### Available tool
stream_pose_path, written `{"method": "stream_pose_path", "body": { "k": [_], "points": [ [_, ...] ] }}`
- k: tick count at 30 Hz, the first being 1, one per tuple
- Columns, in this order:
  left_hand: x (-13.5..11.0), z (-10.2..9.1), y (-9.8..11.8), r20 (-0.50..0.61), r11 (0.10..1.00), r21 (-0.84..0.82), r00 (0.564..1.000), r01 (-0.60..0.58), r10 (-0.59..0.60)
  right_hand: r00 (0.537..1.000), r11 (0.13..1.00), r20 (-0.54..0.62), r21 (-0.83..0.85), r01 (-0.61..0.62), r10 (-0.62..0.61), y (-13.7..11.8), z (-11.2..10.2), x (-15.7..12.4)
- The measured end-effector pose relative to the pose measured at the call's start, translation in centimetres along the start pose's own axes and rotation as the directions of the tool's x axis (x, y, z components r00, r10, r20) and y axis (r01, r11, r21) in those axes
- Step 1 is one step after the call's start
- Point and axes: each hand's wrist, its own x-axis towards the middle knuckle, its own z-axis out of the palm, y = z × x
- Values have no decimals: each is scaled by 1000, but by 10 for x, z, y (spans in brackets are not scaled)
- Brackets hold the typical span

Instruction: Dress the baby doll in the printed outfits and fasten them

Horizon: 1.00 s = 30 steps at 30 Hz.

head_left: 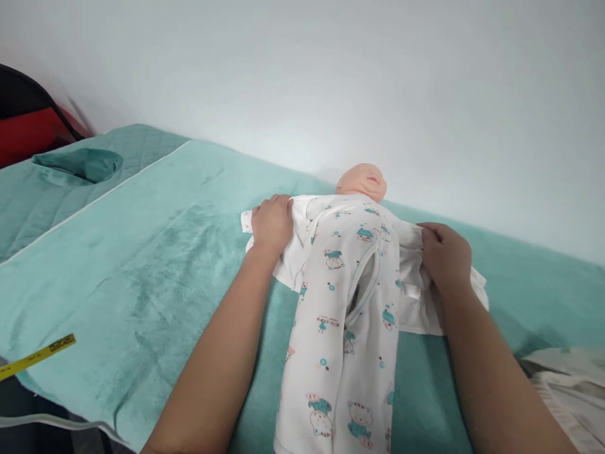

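A baby doll lies on its back, its head (362, 181) turned toward the right, against the wall side. Printed white baby pants (333, 302) with cat figures and a slit at the crotch cover its body and stretch toward me. Beneath them spreads a white baby shirt (411, 315), its sides laid out left and right. My left hand (273, 222) is closed over the shirt's left sleeve, palm down. On the other side my right hand (447, 255) pinches the shirt's right sleeve between thumb and fingers. The doll's arms and legs are hidden by the cloth.
A green velvety cover (165, 252) lies under everything, with a white wall (302, 82) behind. At the left edge are a yellow measuring tape (38, 357) and a red and black object (33, 126). Pale folded cloth (571, 391) sits at lower right.
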Motion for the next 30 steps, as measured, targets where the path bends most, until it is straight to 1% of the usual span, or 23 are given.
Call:
{"method": "stream_pose_path", "body": {
  "k": [6,8,10,13,15,17,21,27,30],
  "points": [
    [2,3,-1,4,998,-69,1000,-12,12,995,992,-3,-77,-99,99,-9,3,-6],
    [2,3,-1,-3,994,-103,999,-34,34,993,989,2,-91,-115,116,-13,3,-7],
    [1,3,0,-25,981,-147,992,-124,122,993,989,7,-88,-117,118,-14,3,-8],
    [-1,2,3,-50,937,-188,956,-294,289,993,990,10,-86,-113,114,-14,3,-7],
    [-1,3,5,-30,928,-174,943,-331,330,993,990,9,-84,-117,118,-13,3,-7],
    [-2,4,7,-12,937,-153,949,-314,316,993,990,12,-83,-118,119,-13,4,-8],
    [-2,4,9,-25,953,-132,962,-272,271,994,990,8,-85,-108,109,-13,4,-9],
    [-3,3,14,-12,977,-46,978,-208,208,993,989,16,-92,-112,114,-16,4,-11],
    [-3,1,15,-2,983,-45,984,-177,178,995,991,24,-92,-98,100,-16,3,-10]
  ]
}}
